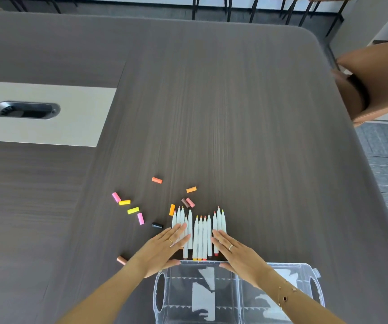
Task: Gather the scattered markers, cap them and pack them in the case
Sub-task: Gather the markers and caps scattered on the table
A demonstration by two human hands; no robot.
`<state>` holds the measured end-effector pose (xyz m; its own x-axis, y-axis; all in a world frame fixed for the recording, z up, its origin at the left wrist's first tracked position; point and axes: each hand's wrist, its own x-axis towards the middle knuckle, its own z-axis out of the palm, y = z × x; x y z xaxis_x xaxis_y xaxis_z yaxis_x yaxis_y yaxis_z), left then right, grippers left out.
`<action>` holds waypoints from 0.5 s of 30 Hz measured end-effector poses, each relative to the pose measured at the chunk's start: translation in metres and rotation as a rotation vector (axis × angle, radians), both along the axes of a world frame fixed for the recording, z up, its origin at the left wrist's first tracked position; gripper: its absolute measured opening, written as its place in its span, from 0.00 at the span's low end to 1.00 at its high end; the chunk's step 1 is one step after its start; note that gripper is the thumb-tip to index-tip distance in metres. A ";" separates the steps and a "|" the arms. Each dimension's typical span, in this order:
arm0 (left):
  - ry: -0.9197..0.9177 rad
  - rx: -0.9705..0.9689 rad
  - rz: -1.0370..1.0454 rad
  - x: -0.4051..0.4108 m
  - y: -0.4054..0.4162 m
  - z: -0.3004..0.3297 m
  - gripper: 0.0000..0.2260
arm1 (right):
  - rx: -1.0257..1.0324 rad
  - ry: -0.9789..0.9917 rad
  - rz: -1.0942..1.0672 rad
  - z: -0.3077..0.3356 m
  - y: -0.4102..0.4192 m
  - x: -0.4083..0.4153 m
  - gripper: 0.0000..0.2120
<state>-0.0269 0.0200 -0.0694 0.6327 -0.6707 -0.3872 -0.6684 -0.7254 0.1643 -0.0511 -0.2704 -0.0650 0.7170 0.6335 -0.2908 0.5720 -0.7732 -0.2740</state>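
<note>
While both hands lay flat on the table (235, 113), a row of uncapped markers (200, 232) sat between them, white barrels side by side, coloured tips pointing away from the person. Left hand (165, 246) had straight fingers pressed against the row's left flank, resting over the outermost barrels; a ring showed on one finger. Right hand (232, 251) mirrored it on the right flank, fingers straight and close together, also ringed, with a bracelet on the wrist. Neither hand gripped anything. Just behind both thumbs stood the clear plastic case (235, 298), open, its toothed dividers visible, its near rim touching or almost touching the marker ends. Loose caps lay beyond and left of the left hand: a black cap (157, 225) just past its fingertips, a pink cap (140, 218), two yellow caps (128, 206), another pink cap (116, 197), orange caps (157, 180) farther out, and a brown cap (122, 260) beside the left wrist. Tips in the row read orange, yellow, red; several too small to tell.
</note>
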 end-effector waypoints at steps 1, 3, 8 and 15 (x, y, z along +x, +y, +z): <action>0.002 -0.016 -0.011 0.001 -0.001 0.000 0.36 | 0.014 -0.007 -0.001 0.001 0.001 0.001 0.43; 0.026 -0.043 -0.002 0.004 -0.003 0.003 0.43 | 0.023 -0.023 -0.009 0.001 0.002 0.002 0.38; -0.029 -0.097 -0.023 0.002 -0.006 0.001 0.39 | 0.045 -0.048 -0.021 -0.004 0.001 0.001 0.36; -0.133 -0.027 -0.079 -0.006 0.001 -0.008 0.33 | 0.015 0.018 -0.022 -0.002 0.000 -0.002 0.38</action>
